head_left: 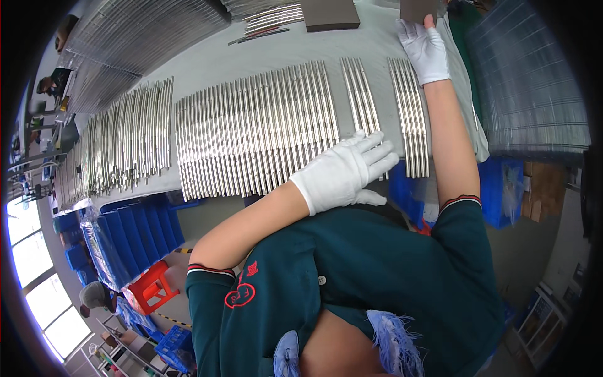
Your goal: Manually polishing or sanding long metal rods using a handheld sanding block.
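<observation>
The left hand (344,173) has loose, straight fingers at the near ends of some silver metal rods (359,94) on the grey counter (375,41). The right hand (426,55) grips a brown block (414,10).

We record the rods (257,135) as bare metal, smooth and glossy, with bright highlights. Left glove (339,173) and right glove (424,55): white cloth, matt. We read the table cover (380,41) as dull grey fabric. Brown slab (418,11) at the right glove: smooth, matt; material we cannot tell. Wrapped stack (527,88): glossy clear plastic. Crates (135,229): blue plastic. Shirt (383,264): matt green cloth.
</observation>
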